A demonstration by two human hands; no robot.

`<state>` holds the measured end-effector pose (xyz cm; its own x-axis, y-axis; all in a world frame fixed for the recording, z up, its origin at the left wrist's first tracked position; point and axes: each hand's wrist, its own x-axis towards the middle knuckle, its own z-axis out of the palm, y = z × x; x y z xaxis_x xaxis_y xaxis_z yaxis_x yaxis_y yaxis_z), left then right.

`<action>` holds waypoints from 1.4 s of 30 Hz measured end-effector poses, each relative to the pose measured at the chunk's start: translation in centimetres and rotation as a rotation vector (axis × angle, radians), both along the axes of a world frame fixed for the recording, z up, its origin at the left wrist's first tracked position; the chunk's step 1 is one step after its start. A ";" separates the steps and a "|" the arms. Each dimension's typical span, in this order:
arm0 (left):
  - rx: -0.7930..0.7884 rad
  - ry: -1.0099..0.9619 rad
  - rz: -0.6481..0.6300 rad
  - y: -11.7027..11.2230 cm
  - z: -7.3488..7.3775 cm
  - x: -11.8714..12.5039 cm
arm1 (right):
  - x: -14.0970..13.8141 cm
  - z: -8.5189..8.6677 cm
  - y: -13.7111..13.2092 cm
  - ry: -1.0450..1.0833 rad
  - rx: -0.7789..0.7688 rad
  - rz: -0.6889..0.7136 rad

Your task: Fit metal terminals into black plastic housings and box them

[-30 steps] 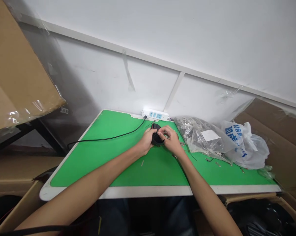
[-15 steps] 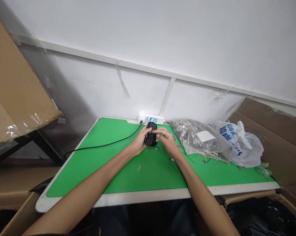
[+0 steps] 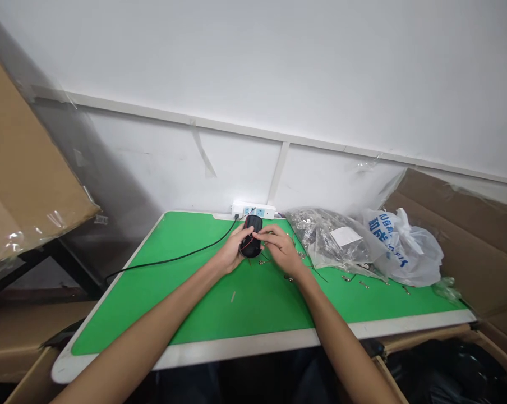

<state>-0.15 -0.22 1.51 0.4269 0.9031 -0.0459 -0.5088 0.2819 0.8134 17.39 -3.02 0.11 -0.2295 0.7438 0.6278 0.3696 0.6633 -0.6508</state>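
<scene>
My left hand (image 3: 231, 251) grips a black oval object (image 3: 250, 248) from its left side, holding it over the green table top. Thin red lines run along its edge and across its middle; its exact kind does not show. The thumb lies on its upper face. At its right side, my right hand (image 3: 279, 247) has thumb and forefinger pinched together close to the object's middle. Whatever sits between those fingertips is too small to make out. Several small metal pieces (image 3: 287, 278) lie on the table by the right wrist.
A white power strip (image 3: 259, 210) stands against the wall, with a black cable (image 3: 169, 261) running left. On the right lie a clear bag of small metal parts (image 3: 321, 235) and a white plastic bag (image 3: 419, 252). Cardboard boxes (image 3: 30, 163) flank the green table (image 3: 131, 314).
The black object is tilted differently, and a red line now shows across its middle. My right fingers still pinch at its side. The whole view has shifted slightly.
</scene>
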 end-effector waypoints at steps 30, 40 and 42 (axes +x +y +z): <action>0.586 0.329 0.119 0.0 1.6 -1.4 | 6.1 -3.1 3.5 -0.320 -0.064 -0.615; 1.520 0.647 0.020 -0.6 -0.9 -1.4 | 4.3 -2.0 2.6 -0.537 -0.207 -0.579; 1.649 0.667 0.036 -0.6 -1.4 -1.2 | 3.9 -1.7 2.2 -0.556 -0.232 -0.588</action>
